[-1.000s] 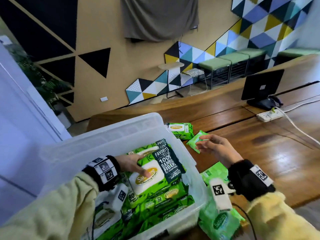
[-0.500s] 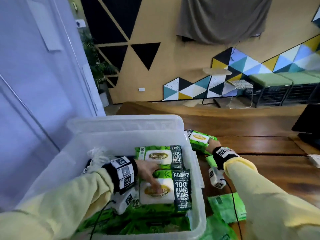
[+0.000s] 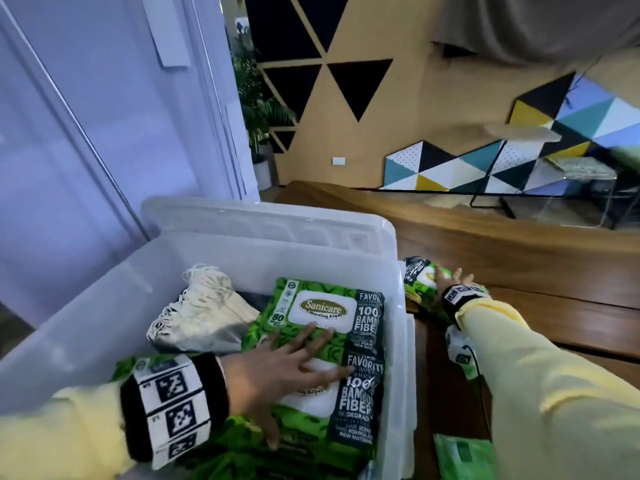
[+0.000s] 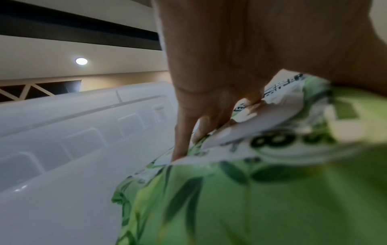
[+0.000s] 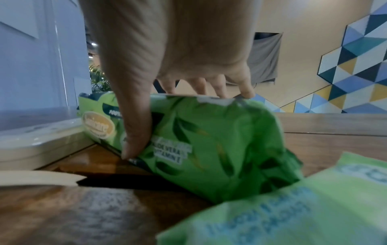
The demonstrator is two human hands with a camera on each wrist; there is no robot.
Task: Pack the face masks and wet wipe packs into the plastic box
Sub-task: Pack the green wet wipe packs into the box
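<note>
Support surface: a dark wooden table (image 3: 519,258) built of long planks with visible seams; a translucent plastic box (image 3: 104,306) stands on its left part; just right of the box a green wet wipe pack (image 3: 420,284) sits on the wood, tilted up on one edge in the right wrist view; nearer the person lies a paler green pack (image 3: 460,455), flat.

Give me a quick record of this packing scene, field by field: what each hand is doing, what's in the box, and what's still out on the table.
left hand: pressing flat on wet wipe packs inside the plastic box
right hand: gripping a green wipe pack on the wooden table, beside the box
box contents: wipe packs, white face masks
still outside: light green packet on the table
</note>
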